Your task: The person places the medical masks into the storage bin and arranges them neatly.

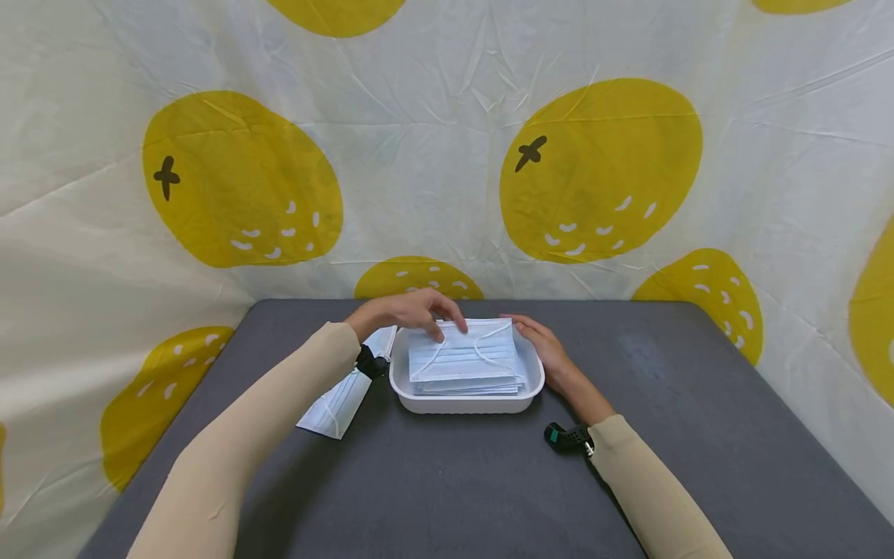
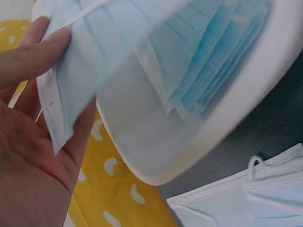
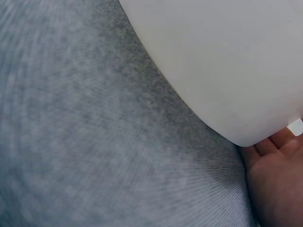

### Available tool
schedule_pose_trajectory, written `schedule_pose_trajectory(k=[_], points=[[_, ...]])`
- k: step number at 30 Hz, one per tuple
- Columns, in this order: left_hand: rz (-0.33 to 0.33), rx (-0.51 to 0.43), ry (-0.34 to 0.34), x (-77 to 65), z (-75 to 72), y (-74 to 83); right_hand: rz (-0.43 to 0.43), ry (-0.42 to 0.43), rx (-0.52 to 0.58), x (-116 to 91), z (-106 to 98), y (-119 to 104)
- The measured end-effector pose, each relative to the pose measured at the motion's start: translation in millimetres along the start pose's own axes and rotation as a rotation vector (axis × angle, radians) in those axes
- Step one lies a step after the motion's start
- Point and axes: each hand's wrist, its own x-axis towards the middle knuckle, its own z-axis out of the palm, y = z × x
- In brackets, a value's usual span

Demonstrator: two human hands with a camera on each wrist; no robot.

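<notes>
A stack of pale blue pleated face masks (image 2: 222, 52) lies in a white plastic tub (image 1: 457, 405). My left hand (image 1: 422, 310) reaches over the tub from the left. It pinches the edge of the top face mask (image 2: 90, 52) between thumb and fingers, and that end is lifted off the stack in the left wrist view. Against the tub's right side rests my right hand (image 1: 548, 353), its fingers stretched along the outer wall. The right wrist view shows the tub wall (image 3: 227, 71) with the right fingers (image 3: 267, 146) touching its corner.
Further face masks (image 1: 342, 407) lie on the dark grey table (image 1: 447, 481), left of the tub and partly under the left wrist. A white curtain (image 1: 419, 155) with yellow fruit prints hangs behind the table.
</notes>
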Motion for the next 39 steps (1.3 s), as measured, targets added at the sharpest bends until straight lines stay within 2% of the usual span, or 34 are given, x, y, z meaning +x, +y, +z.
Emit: schedule_pose_trajectory(k=[5, 12, 21, 29, 39], points=[[-0.01, 0.013, -0.067, 11.1, 1.1, 3.7, -0.005, -0.022, -0.022, 1, -2, -1], [-0.026, 0.069, -0.098, 22.9, 7.8, 2.0, -0.001, -0.029, -0.036, 1, -1, -1], [-0.066, 0.115, -0.08, 29.2, 15.5, -3.7, -0.018, -0.008, -0.03, 0, 1, -2], [-0.118, 0.161, -0.071, 29.9, 20.7, -2.0, 0.013, -0.001, -0.046, -1, -1, -1], [-0.127, 0.222, -0.019, 30.2, 24.1, -1.1, 0.016, 0.004, -0.042, 0, -1, 0]])
